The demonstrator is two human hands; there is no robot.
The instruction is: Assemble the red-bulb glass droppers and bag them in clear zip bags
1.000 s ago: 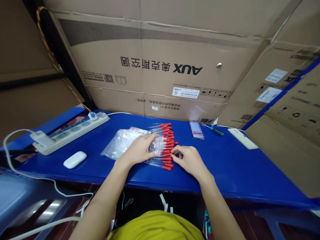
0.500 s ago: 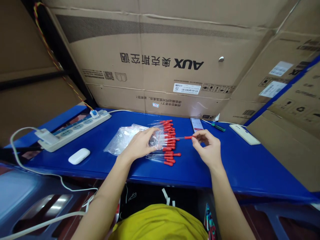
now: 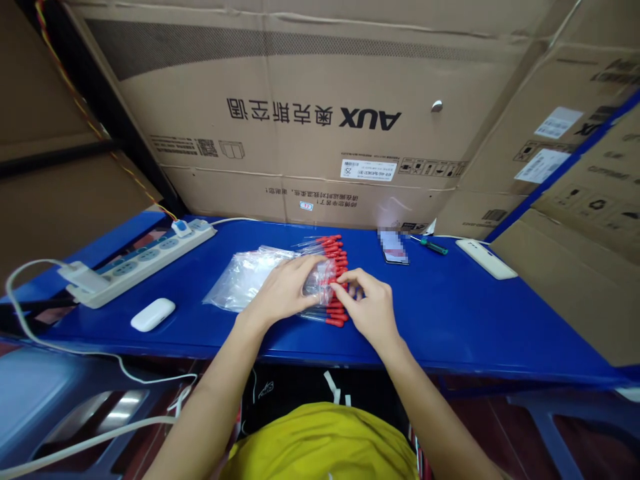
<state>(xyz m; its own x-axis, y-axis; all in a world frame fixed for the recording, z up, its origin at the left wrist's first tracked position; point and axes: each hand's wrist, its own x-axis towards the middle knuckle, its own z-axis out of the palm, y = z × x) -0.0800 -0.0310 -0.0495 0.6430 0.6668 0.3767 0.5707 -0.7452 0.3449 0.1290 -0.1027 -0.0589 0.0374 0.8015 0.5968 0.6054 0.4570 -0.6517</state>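
My left hand lies over a clear zip plastic bag and grips it, thumb and fingers curved round its mouth, which faces right. At that mouth my right hand pinches a dropper by its red rubber bulb. The dropper's thin clear tube points left into the bag; its tip is lost in the plastic. Beneath and around the bag lies a row of glass droppers, red bulbs to the right and tubes to the left. My hands and the bag cover part of the row.
A white power strip with cords and a white earbud case lie on the left of the blue table. A phone, a green-handled screwdriver and a white phone-like object lie at the right. Cardboard stands behind.
My right hand has moved left with the dropper, bringing its tube into the bag's mouth. My left hand stays on the bag. The view has shifted slightly.
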